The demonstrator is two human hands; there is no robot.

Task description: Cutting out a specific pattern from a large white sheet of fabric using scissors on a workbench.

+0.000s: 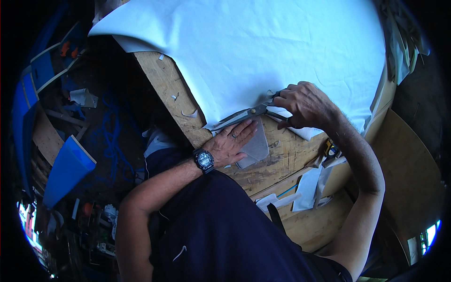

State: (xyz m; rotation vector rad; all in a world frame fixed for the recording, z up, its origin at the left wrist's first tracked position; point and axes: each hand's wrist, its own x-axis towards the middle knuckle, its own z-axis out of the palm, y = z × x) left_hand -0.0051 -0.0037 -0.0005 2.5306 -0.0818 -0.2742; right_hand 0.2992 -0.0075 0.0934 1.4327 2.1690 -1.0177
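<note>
A large sheet of white material (263,51) is spread over a wooden table (162,77), its near edge lying close to me. My right hand (305,105) grips the dark handles of a pair of scissors (253,112). The blades point left along the sheet's near edge, their tips by the table's left corner. Just below the blades, my left hand (232,143) lies flat with its fingers stretched out, a watch on its wrist. Under and beside those fingers is a greyish flat piece (257,148). How far the blades are apart is hard to make out.
Small white scraps (190,113) lie along the table's left side. A yellow and black tape measure (331,149) sits near my right forearm. Below it, an open compartment holds white strips (307,190). Blue panels (70,171) and tangled blue cord (110,136) are at the left.
</note>
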